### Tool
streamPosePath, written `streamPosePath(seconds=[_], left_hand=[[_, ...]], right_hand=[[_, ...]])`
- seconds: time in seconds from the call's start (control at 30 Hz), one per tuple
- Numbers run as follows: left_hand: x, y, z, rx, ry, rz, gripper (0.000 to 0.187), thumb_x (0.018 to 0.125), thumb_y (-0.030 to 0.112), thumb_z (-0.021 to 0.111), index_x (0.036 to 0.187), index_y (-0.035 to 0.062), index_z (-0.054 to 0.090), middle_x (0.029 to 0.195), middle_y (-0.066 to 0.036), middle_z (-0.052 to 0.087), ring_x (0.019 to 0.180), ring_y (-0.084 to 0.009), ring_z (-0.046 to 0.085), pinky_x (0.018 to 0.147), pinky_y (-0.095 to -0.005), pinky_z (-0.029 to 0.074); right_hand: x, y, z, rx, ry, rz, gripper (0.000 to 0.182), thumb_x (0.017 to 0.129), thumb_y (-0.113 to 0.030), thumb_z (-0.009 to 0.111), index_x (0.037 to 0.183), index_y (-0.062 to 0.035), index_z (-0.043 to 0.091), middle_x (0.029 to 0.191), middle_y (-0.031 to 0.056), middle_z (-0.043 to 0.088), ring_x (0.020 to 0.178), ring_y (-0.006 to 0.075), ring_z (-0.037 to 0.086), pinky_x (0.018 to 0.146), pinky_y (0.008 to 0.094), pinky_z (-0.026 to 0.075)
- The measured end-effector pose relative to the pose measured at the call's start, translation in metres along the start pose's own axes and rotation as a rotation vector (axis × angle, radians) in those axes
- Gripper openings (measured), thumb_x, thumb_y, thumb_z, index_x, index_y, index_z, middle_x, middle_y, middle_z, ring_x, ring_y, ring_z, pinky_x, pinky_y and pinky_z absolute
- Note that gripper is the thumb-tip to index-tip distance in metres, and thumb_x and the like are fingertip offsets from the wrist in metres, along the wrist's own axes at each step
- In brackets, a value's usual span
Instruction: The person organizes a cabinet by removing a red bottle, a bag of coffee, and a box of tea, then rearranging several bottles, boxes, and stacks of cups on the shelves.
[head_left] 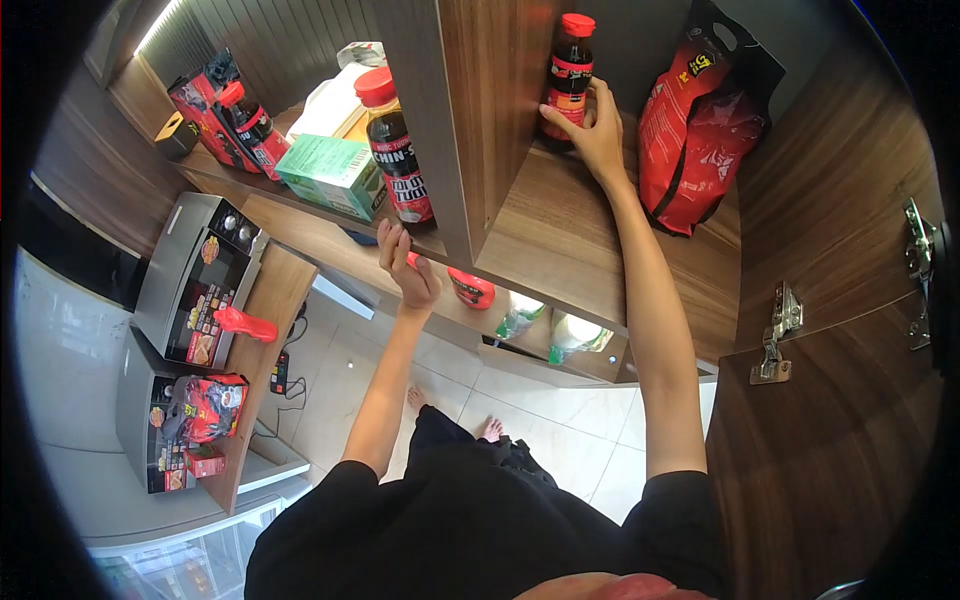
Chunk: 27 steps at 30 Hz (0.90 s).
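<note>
My right hand (596, 130) reaches into the open cabinet, thumb and fingers around a dark soy sauce bottle (568, 92) with a red cap. The bottle stands upright near the cabinet's left wall. My left hand (410, 272) is loosely curled below the shelf edge, thumb apart from the fingers, with no held thing visible. Just above it, another red-capped soy sauce bottle (398, 160) stands at the front of the left shelf. Beside that bottle is a green and white box (330, 175).
A large red and black pouch (695, 130) stands right in the cabinet. The open door (830, 450) hangs on metal hinges at right. Farther left are another sauce bottle (255, 130) and a microwave (200, 275). Red- and white-topped containers (472, 290) sit below the shelf.
</note>
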<state>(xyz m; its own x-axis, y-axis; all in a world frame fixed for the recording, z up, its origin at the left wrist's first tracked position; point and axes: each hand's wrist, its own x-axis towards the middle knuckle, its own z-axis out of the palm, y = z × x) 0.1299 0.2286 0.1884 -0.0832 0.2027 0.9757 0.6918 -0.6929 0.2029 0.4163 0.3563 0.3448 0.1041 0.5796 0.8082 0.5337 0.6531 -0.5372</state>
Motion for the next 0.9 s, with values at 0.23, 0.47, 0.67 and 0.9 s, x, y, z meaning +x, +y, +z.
streamPosePath(seconds=[0.23, 0.47, 0.67, 0.9], left_hand=[[0.000, 0.000, 0.002, -0.005, 0.016, -0.001, 0.041, 0.105, 0.023, 0.041, 0.141, 0.0037, 0.038, 0.140, -0.019, 0.036, 0.138, -0.0465, 0.034, 0.113, -0.0594, 0.029], [-0.004, -0.006, 0.005, -0.001, 0.031, 0.013, 0.041, 0.105, 0.024, 0.039, 0.142, 0.0047, 0.037, 0.140, -0.019, 0.036, 0.137, -0.0456, 0.034, 0.113, -0.0593, 0.029], [-0.004, -0.010, 0.003, -0.005, 0.001, 0.054, 0.043, 0.104, 0.020, 0.035, 0.142, -0.0005, 0.035, 0.143, -0.020, 0.033, 0.141, -0.0456, 0.029, 0.116, -0.0589, 0.025], [-0.003, -0.007, 0.001, -0.020, -0.010, 0.042, 0.042, 0.104, 0.020, 0.037, 0.141, 0.0003, 0.036, 0.143, -0.019, 0.034, 0.140, -0.0451, 0.031, 0.115, -0.0587, 0.026]], right_hand=[[0.000, -0.008, -0.005, -0.142, -0.093, 0.006, 0.061, 0.078, -0.048, 0.081, 0.114, -0.0053, 0.056, 0.101, 0.0119, 0.058, 0.094, 0.0336, 0.064, 0.078, 0.0444, 0.051], [0.000, -0.004, -0.010, 0.096, -0.191, 0.103, 0.063, 0.077, -0.046, 0.083, 0.118, -0.0063, 0.057, 0.106, 0.0125, 0.068, 0.097, 0.0287, 0.069, 0.084, 0.0399, 0.052], [0.001, -0.003, -0.010, -0.002, -0.244, 0.171, 0.064, 0.076, -0.047, 0.083, 0.120, -0.0075, 0.057, 0.107, 0.0143, 0.073, 0.101, 0.0289, 0.071, 0.088, 0.0396, 0.052], [-0.001, -0.005, -0.010, -0.036, -0.240, 0.188, 0.064, 0.077, -0.048, 0.082, 0.122, -0.0100, 0.058, 0.109, 0.0139, 0.073, 0.103, 0.0301, 0.070, 0.089, 0.0415, 0.052]])
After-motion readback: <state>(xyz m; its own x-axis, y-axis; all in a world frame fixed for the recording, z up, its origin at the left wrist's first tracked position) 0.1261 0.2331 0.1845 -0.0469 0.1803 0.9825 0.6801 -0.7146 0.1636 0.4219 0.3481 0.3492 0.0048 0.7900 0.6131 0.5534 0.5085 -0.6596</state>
